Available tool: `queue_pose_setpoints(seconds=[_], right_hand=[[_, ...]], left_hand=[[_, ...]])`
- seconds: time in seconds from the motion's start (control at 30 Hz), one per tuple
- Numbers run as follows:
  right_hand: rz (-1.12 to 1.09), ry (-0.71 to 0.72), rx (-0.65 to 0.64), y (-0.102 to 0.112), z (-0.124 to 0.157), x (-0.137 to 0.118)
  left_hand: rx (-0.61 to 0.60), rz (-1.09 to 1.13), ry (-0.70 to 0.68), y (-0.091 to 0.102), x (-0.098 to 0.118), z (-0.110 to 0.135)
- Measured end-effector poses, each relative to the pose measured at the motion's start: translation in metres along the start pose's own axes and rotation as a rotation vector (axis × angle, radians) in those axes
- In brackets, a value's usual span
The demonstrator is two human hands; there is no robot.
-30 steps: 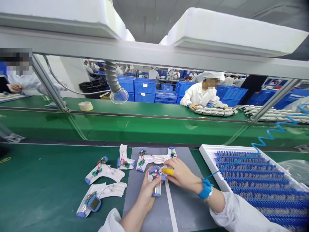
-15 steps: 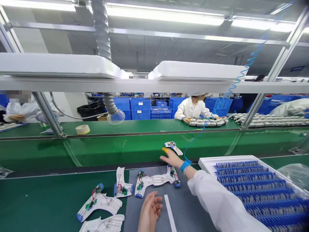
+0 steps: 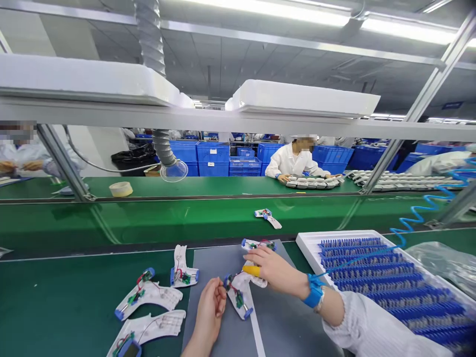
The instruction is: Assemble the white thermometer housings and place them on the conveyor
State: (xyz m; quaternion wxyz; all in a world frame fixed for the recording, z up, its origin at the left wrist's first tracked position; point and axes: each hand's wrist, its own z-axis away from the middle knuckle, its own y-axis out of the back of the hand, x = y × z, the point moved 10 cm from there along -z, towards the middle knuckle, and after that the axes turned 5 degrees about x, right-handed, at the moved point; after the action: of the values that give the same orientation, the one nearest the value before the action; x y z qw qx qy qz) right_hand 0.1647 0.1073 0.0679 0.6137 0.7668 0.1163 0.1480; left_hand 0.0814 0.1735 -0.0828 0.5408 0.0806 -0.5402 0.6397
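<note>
My right hand (image 3: 275,271), a yellow cot on one finger, grips a white half-shell (image 3: 241,296) with a green circuit board and blue ends, lifted slightly over the grey mat (image 3: 282,322). My left hand (image 3: 208,311) is curled, its fingertips against the shell's blue-tipped end. A blue wrist strap (image 3: 314,290) with a coiled cord sits on my right wrist. Another half-shell (image 3: 259,244) lies just beyond my right hand on the mat. One more half-shell (image 3: 267,217) rests on the green conveyor belt (image 3: 186,218).
Three half-shells (image 3: 148,295) lie on the green bench left of the mat. A white foam tray (image 3: 308,243) of blue parts stands at the right, a plastic bag (image 3: 446,263) beyond it. Across the belt: a tape roll (image 3: 121,188), an extraction hose (image 3: 174,170), a seated co-worker (image 3: 292,161).
My right hand carried the first half-shell out onto the conveyor belt, let go, came back and took another from the mat. My left hand opened, then curled against the new shell.
</note>
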Motion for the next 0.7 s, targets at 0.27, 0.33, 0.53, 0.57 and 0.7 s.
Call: queue_pose_setpoints(seconds=[0.27,0.33,0.53,0.57,0.7], right_hand=[[-0.075,0.325,0.199,0.041,0.015,-0.077],[-0.058,0.195,0.232,0.041,0.013,-0.048],[-0.462,-0.417,0.237,0.035,0.013,0.033],[-0.539,-0.372,0.175,0.032,0.007,0.019],[-0.473,-0.119,0.005,0.028,-0.013,-0.049]], left_hand=[[-0.385,0.018,0.55,-0.031,-0.029,0.048],[-0.465,-0.023,0.574,-0.038,-0.025,0.061],[-0.436,-0.041,0.18,-0.048,-0.003,0.057],[-0.376,-0.119,0.041,-0.044,0.005,0.053],[-0.076,-0.514,-0.523,-0.027,0.05,0.055]])
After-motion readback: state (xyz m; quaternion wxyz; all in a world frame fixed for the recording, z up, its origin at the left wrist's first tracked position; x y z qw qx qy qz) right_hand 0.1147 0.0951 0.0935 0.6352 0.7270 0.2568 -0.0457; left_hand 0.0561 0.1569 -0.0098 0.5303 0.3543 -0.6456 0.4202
